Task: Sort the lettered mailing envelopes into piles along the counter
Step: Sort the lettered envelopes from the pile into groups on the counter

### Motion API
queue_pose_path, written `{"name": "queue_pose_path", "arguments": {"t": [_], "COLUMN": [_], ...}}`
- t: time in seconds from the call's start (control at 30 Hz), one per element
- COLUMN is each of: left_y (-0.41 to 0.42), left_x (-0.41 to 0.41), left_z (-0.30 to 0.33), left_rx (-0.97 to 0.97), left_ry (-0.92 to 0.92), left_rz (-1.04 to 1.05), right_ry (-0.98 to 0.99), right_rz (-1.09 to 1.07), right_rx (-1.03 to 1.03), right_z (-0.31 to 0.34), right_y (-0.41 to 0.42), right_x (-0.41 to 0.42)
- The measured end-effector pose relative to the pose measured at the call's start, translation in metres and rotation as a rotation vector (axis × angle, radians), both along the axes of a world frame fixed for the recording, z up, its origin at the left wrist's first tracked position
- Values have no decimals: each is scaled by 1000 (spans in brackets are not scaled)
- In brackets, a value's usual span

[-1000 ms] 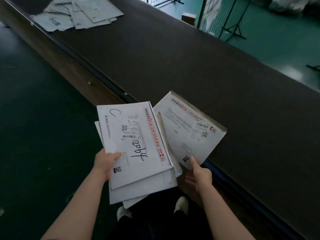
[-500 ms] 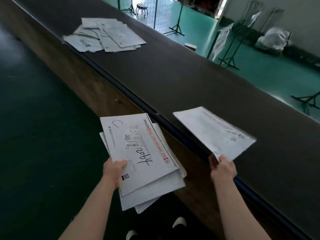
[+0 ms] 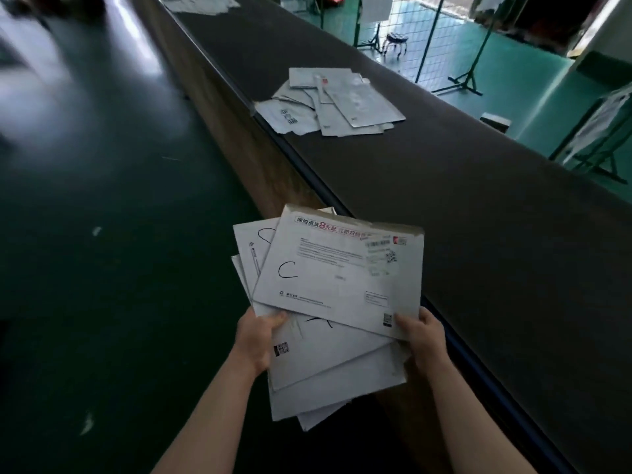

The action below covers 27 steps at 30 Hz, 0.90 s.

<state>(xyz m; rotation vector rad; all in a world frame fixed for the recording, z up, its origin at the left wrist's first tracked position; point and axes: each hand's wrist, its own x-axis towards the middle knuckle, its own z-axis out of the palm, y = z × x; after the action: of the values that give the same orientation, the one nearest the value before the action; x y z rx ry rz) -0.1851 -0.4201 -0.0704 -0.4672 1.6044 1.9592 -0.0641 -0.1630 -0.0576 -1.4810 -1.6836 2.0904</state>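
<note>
Half a second back held flat out over the surface (image 3: 478, 206), now back above the stack (image 3: 328, 364) at its near edge, C envelope (image 3: 338, 275) pinched by right fingers (image 3: 405, 325), left fingers (image 3: 273, 319) gripping stack; probably bound for the far pile (image 3: 328, 104).

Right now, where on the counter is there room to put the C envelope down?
The counter is bare from the pile down to the C envelope the right hand pinches. Bare too between that pile and the far pile. It is crowded only where the piles lie.
</note>
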Motion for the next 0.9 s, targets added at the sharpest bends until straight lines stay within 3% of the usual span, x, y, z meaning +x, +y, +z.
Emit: {"name": "queue_pose_path", "arguments": {"t": [0.33,0.53,0.67,0.77,0.9], "left_y": [-1,-57,-106,-145,-200], "left_x": [-144,-209,-275,-344,-459], "left_z": [32,13,10,17,32], "left_rx": [-2,7,3,73,171], "left_ry": [118,22,85,155,163], "left_rz": [203,539,642,722,789], "right_ry": [150,135,93,101,220], "right_rz": [319,589,712,669,519], "right_rx": [-93,-81,-122,-184,-496], "right_z": [16,8,-11,-14,10], "right_y": [32,-23,-67,-108,-174], "right_x": [-211,-334,-421,-492,-594]}}
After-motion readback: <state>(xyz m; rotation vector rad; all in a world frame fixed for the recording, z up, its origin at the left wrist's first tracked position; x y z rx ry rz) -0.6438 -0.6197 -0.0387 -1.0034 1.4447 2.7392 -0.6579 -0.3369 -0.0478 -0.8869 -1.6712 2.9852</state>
